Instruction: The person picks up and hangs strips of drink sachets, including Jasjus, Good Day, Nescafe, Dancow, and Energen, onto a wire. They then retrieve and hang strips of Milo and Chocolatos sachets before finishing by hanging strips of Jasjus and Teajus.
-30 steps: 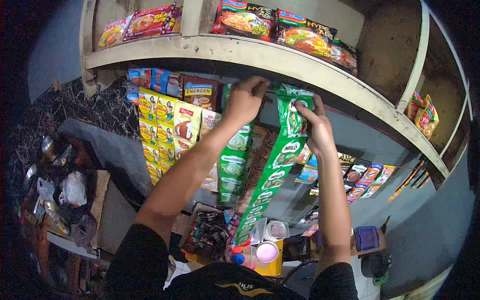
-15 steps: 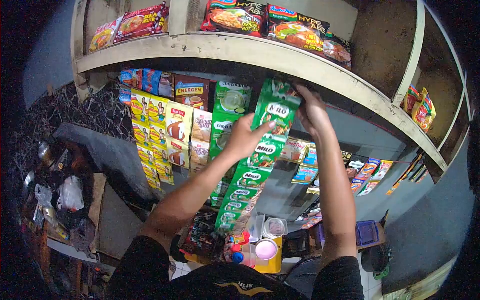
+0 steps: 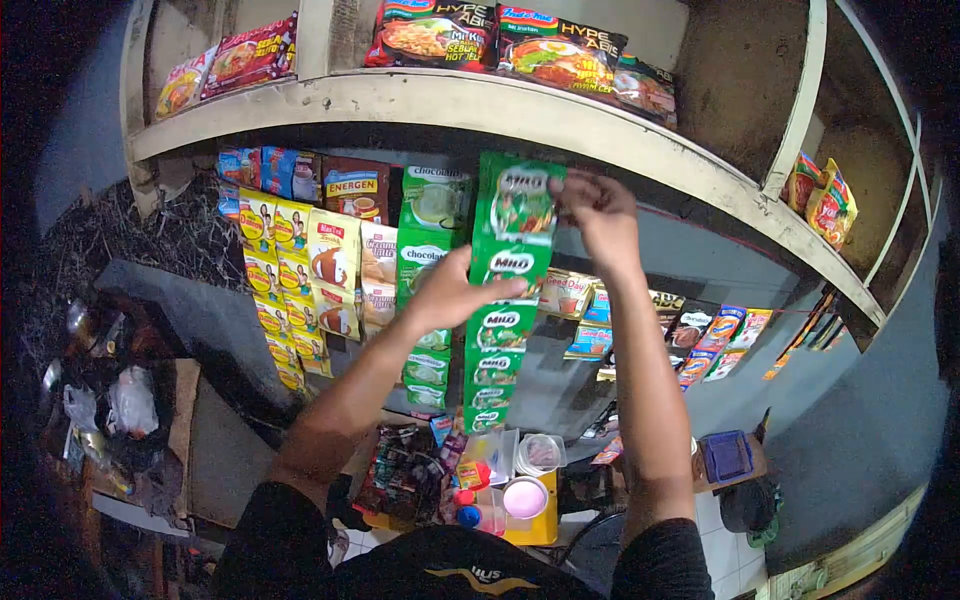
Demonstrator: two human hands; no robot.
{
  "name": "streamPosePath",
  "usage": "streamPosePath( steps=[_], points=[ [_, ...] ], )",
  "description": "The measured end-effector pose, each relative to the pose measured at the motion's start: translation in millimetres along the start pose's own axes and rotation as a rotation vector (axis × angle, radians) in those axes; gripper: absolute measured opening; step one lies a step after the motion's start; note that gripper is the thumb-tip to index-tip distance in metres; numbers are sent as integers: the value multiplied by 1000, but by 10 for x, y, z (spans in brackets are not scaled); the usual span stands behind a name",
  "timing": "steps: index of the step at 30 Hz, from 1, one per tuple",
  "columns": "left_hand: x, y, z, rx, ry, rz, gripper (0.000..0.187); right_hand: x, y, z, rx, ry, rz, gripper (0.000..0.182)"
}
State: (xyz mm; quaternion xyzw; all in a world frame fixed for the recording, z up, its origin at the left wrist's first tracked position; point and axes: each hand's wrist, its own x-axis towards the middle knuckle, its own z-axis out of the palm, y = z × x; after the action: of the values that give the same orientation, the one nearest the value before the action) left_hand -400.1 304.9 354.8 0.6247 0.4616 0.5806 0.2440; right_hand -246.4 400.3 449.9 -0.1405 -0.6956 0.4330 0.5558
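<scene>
A long strip of green Milo sachets (image 3: 501,320) hangs below the white shelf edge, its lower end above the table. My left hand (image 3: 450,290) is closed on the strip's left side near the second sachet, thumb across the front. At the strip's top right edge is my right hand (image 3: 600,215), fingers bent and slightly blurred; whether they pinch anything is too unclear to tell. Just left of the strip hang green chocolatos sachets (image 3: 425,262), a brown Energen pack (image 3: 356,190) and yellow sachets (image 3: 257,222).
Noodle packs (image 3: 560,50) lie on the white shelf (image 3: 400,97) overhead. More sachets (image 3: 693,335) hang on the right. Below are a pink-topped tub (image 3: 525,497), clear containers and a blue basket (image 3: 727,456). Plastic bags (image 3: 133,400) sit at the far left.
The Milo strip now hangs straighter and faces the camera more, its top shifted left. My left hand has moved left and slightly down with it. The view has shifted a little.
</scene>
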Motion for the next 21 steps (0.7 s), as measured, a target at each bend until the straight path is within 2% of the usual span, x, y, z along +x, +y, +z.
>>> streamPosePath(
  steps=[1,2,4,5,7,11,12,13,14,16,17,19,21],
  points=[
    [-9,-107,56,75,66,113,32,163,70,-88,-88,-96,43,40],
    [4,-107,86,74,69,111,32,389,243,-170,-88,-99,45,40],
    [51,-93,136,-132,141,90,29,742,589,-258,-492,41,7,47],
    [94,-85,162,-201,180,87,25,753,548,-239,-491,36,6,47],
    [133,44,203,-230,230,79,25,770,425,-197,-1058,49,-458,49],
    [237,155,225,-210,327,123,28,1020,485,-329,-1190,-102,-566,44],
    [268,182,232,-177,350,147,32,965,372,-331,-1251,-178,-484,46],
    [336,164,243,-218,377,158,27,920,320,-347,-1311,-255,-400,47],
    [381,140,227,-219,378,159,27,873,309,-346,-1311,-256,-401,47],
    [415,130,219,-168,379,101,27,756,289,-334,-940,-381,-401,40],
    [417,61,221,-133,348,78,34,728,263,-323,-941,-382,-400,40],
    [328,17,270,-138,332,73,34,660,76,-206,-842,-723,50,50],
    [235,-177,292,-170,277,-2,31,664,110,-200,-867,-759,25,48]
  ],
)
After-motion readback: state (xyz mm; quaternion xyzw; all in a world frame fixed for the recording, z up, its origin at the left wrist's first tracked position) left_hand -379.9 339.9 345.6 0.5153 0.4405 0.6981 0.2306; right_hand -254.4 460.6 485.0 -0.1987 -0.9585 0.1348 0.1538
